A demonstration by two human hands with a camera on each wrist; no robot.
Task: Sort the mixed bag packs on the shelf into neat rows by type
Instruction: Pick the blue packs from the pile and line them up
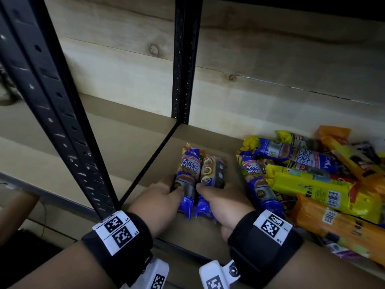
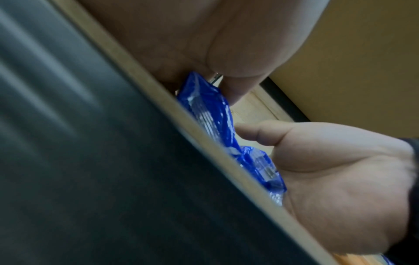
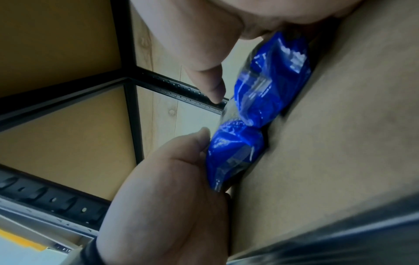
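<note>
Packs, two blue, lie side by side and touching on the shelf board [image 1: 143,151] near its left front corner, long axes running front to back. The left blue pack [image 1: 187,178] sits under the left hand [image 1: 160,197], the right blue pack [image 1: 210,180] under the right hand [image 1: 220,203], each hand curled round its pack's near end, thumbs on top. The mixed pile [image 1: 316,176] lies just to the right, nearer the right hand.

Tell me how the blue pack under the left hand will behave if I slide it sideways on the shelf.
The blue pack looks like a soft roll in glossy film, so it probably slides easily on the smooth shelf. Its rounded body may roll rather than stay square. The crimped end is thin and likely floppy, so the left hand should push the body.
</note>
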